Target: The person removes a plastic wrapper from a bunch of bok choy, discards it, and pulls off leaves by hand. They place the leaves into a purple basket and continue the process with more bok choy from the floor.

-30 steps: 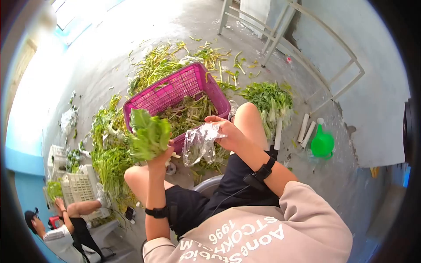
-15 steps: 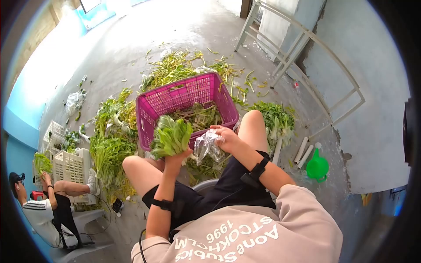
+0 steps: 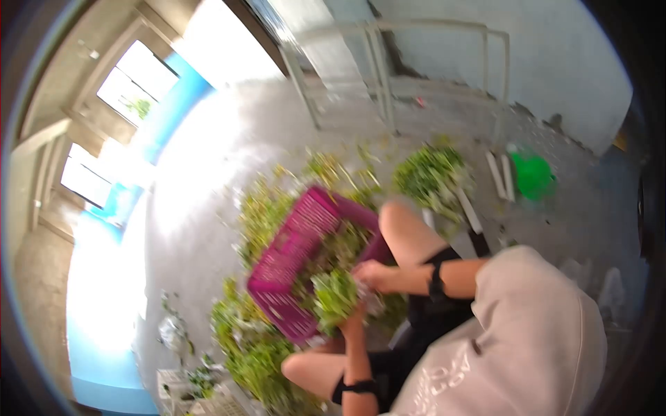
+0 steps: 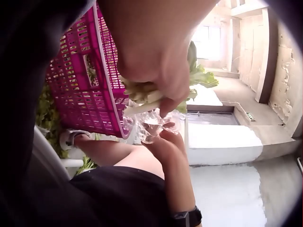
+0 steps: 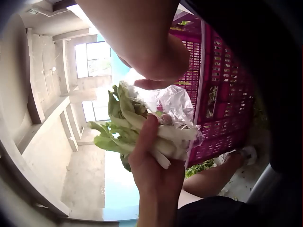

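My left hand [image 5: 154,172] grips a bunch of leafy greens [image 3: 333,297] by its pale stems, the thumb lying across them in the right wrist view. The green leaves fan out past the fingers. Close to the stem ends, my right hand [image 3: 376,275] holds a crinkled clear plastic bag [image 5: 175,105]. In the left wrist view, the fingers of that hand show through the film, and the bag meets the white stem ends. Both hands are near each other over the near side of the magenta crate [image 3: 288,260], which contains wilted greens.
Heaps of loose greens [image 3: 260,367] lie left of the crate and behind it. Another pile of greens [image 3: 433,177] is on the right, near white tubes [image 3: 501,177] and a green plastic container [image 3: 533,176]. A metal frame [image 3: 381,76] stands at the back wall.
The head view has swung left. The two hands have come together, bringing the plastic bag against the stem end of the greens; earlier they were apart.
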Demonstrator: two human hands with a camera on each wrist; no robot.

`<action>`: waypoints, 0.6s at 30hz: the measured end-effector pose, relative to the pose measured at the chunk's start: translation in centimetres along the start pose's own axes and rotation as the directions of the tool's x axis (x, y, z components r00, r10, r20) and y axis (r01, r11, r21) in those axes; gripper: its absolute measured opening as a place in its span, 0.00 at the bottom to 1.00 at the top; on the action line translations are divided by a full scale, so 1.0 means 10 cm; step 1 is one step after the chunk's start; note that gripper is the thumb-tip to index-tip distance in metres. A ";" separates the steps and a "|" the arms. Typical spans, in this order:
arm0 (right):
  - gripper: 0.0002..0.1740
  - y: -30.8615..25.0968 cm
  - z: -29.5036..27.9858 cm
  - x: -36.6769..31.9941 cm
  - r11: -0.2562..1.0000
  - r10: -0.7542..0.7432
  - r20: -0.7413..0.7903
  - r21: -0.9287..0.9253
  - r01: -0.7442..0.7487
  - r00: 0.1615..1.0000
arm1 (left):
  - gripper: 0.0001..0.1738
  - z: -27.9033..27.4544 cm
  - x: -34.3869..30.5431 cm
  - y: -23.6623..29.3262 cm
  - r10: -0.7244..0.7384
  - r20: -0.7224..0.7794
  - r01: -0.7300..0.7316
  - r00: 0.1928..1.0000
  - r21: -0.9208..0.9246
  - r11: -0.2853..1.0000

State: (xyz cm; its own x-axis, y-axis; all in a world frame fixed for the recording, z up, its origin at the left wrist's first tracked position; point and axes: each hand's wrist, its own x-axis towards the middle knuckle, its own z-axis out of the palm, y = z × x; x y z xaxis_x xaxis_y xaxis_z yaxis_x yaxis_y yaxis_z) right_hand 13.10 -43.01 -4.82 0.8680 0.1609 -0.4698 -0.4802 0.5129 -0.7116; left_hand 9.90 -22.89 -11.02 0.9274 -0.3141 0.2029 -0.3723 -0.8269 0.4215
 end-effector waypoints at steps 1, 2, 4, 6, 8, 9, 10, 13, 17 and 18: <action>0.15 0.07 -0.08 0.04 0.985 -0.016 0.131 0.173 -0.007 0.991 | 0.39 0.06 0.01 -0.08 0.063 -0.041 -0.055 0.997 0.184 0.981; 0.11 0.15 -0.14 0.16 0.989 0.011 0.196 0.144 -0.040 0.981 | 0.39 0.10 0.06 -0.08 -0.243 0.046 0.246 0.969 -0.088 0.965; 0.11 -0.05 -0.03 -0.01 0.990 0.102 0.133 0.080 -0.113 0.986 | 0.42 -0.49 0.11 0.58 -0.397 0.084 0.258 0.914 -0.875 0.409; 0.16 -0.30 0.05 -0.18 0.968 0.249 0.041 -0.031 -0.248 0.968 | 0.40 -0.46 0.08 0.47 -0.396 0.093 0.201 0.913 -0.949 0.241; 0.24 -0.39 -0.01 -0.18 0.950 0.298 0.098 -0.130 -0.284 0.950 | 0.36 -0.36 0.07 0.35 -0.397 0.130 0.173 0.909 -0.982 0.075; 0.29 -0.37 -0.02 -0.18 0.954 0.255 0.118 -0.192 -0.230 0.960 | 0.33 -0.25 0.08 0.22 -0.399 0.172 0.210 0.901 -0.976 0.054; 0.34 -0.38 0.01 -0.21 0.955 0.209 0.139 -0.244 -0.171 0.968 | 0.29 -0.12 0.09 0.06 -0.391 0.218 0.251 0.894 -0.967 0.036; 0.44 -0.45 0.08 -0.36 0.926 0.073 0.255 -0.378 0.030 0.964 | 0.21 -0.08 -0.02 -0.31 -0.349 0.416 0.449 0.840 -0.893 0.015; 0.22 -0.30 -0.09 -0.24 0.928 -0.210 0.271 -0.248 0.279 0.939 | 0.20 -0.46 -0.19 0.04 -0.274 0.288 0.318 0.917 -0.945 0.071; 0.18 -0.32 -0.12 -0.21 0.925 -0.226 0.195 -0.265 0.273 0.954 | 0.17 -0.81 -0.08 0.39 -0.329 0.416 0.313 0.848 -0.893 -0.323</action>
State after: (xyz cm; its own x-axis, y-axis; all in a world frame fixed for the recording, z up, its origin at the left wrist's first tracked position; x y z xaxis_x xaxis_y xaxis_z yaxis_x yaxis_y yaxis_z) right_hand 12.65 -46.03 -2.15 0.9617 0.2018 -0.1854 -0.2402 0.2950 -0.9248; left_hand 7.46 -22.10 -2.33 0.9235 -0.1885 -0.3341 0.3788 0.5854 0.7168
